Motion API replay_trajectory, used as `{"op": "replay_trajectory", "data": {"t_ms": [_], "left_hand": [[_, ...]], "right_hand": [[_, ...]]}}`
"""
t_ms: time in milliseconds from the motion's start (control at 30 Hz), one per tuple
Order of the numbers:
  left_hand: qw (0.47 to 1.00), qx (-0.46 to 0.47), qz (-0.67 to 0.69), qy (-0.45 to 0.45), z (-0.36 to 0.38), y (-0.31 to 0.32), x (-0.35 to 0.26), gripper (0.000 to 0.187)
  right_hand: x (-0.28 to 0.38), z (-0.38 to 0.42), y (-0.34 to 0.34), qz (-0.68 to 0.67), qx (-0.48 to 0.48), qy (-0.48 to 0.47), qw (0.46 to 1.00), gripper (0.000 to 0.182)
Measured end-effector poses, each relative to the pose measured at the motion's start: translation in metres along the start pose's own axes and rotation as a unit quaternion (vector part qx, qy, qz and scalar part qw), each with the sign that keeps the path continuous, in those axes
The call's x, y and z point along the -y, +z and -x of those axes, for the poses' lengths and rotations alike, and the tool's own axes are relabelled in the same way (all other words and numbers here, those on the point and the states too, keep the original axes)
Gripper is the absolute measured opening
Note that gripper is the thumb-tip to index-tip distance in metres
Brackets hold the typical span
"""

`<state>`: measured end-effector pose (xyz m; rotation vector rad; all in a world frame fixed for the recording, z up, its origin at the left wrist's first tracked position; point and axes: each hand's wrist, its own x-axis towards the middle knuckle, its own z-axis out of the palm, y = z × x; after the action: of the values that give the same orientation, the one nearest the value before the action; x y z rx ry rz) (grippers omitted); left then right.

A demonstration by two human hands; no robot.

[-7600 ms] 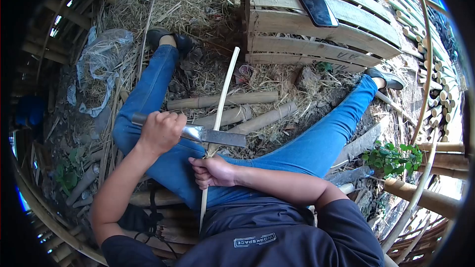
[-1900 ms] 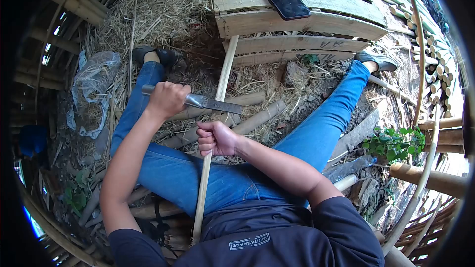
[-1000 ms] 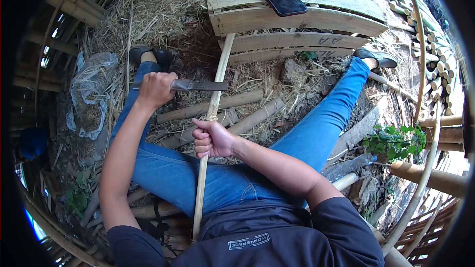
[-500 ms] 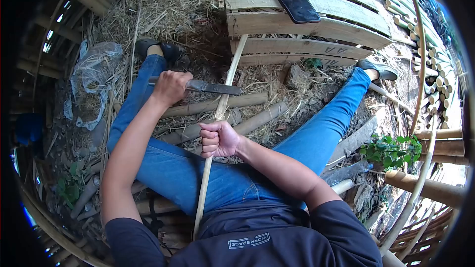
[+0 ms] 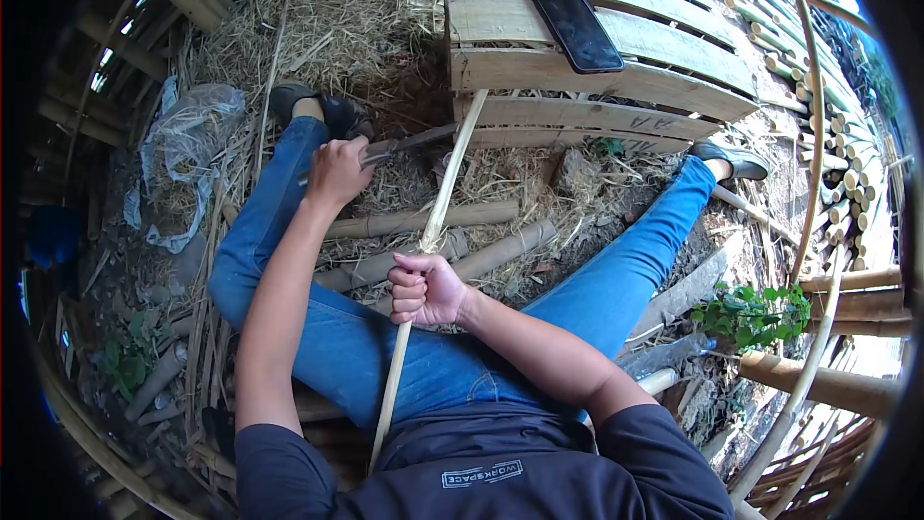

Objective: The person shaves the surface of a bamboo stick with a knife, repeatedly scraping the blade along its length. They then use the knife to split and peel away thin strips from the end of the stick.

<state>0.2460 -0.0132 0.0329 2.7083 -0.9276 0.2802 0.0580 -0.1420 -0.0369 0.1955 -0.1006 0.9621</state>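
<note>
A long, pale bamboo strip (image 5: 449,183) slants from the slatted wooden crate down across my lap. My right hand (image 5: 428,289) is closed in a fist around it, just below a frayed, shaved patch. Over by my left shin, my left hand (image 5: 337,173) grips a knife (image 5: 414,142). Its long blade points right, seen nearly edge-on, and the tip end reaches the strip a little below the crate.
On the slatted wooden crate (image 5: 597,87) lies a phone (image 5: 577,29). Cut bamboo poles (image 5: 423,221) rest on the straw-covered ground between my legs. A crumpled plastic bag (image 5: 188,149) is at left; stacked bamboo (image 5: 847,169) and a leafy plant (image 5: 756,316) are at right.
The knife has moved up the strip toward the crate, away from my right hand. Its blade has turned from showing its flat side to nearly edge-on. My right hand keeps its hold.
</note>
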Motion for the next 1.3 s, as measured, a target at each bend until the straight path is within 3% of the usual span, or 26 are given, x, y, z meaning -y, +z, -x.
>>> {"op": "replay_trajectory", "data": {"t_ms": [200, 300, 367, 467, 500, 667, 767, 867, 967, 1100, 1300], "left_hand": [[0.995, 0.037, 0.089, -0.012, 0.049, -0.029, -0.021, 0.019], [0.974, 0.037, 0.22, -0.033, 0.062, -0.018, -0.021, 0.019], [0.969, 0.041, 0.238, -0.041, 0.065, -0.01, -0.023, 0.02], [0.965, 0.023, 0.258, -0.042, 0.069, 0.006, -0.023, 0.023], [0.962, 0.032, 0.265, -0.054, 0.07, 0.009, -0.027, 0.024], [0.953, 0.122, 0.271, -0.059, 0.07, 0.015, -0.032, 0.025], [0.962, 0.078, 0.261, 0.001, 0.073, 0.03, -0.031, 0.026], [0.961, 0.087, 0.259, -0.046, 0.075, 0.043, -0.032, 0.026], [0.972, 0.105, 0.205, 0.055, 0.068, 0.041, -0.028, 0.023], [0.979, 0.065, 0.148, 0.126, 0.059, 0.031, -0.031, 0.013], [0.973, 0.008, 0.156, 0.172, 0.047, 0.02, -0.037, 0.01]], "right_hand": [[-0.01, 0.004, 0.022, 0.011, -0.049, -0.092, 0.994, 0.04], [-0.021, 0.004, 0.029, 0.005, -0.15, -0.219, 0.964, 0.035], [-0.025, 0.005, 0.035, 0.017, -0.2, -0.266, 0.943, 0.032], [-0.024, 0.006, 0.035, 0.076, -0.227, -0.26, 0.935, 0.033], [-0.02, 0.005, 0.038, 0.069, -0.24, -0.227, 0.941, 0.042], [-0.007, 0.005, 0.033, 0.05, -0.197, -0.147, 0.968, 0.05], [-0.004, 0.008, 0.025, 0.038, -0.158, -0.127, 0.978, 0.05], [-0.003, 0.007, 0.02, 0.03, -0.131, -0.106, 0.985, 0.051], [-0.005, 0.005, 0.015, 0.03, -0.098, -0.087, 0.991, 0.051], [-0.009, 0.003, 0.01, 0.025, -0.076, -0.072, 0.994, 0.051], [-0.008, 0.003, 0.006, 0.023, -0.074, -0.07, 0.995, 0.051]]}}
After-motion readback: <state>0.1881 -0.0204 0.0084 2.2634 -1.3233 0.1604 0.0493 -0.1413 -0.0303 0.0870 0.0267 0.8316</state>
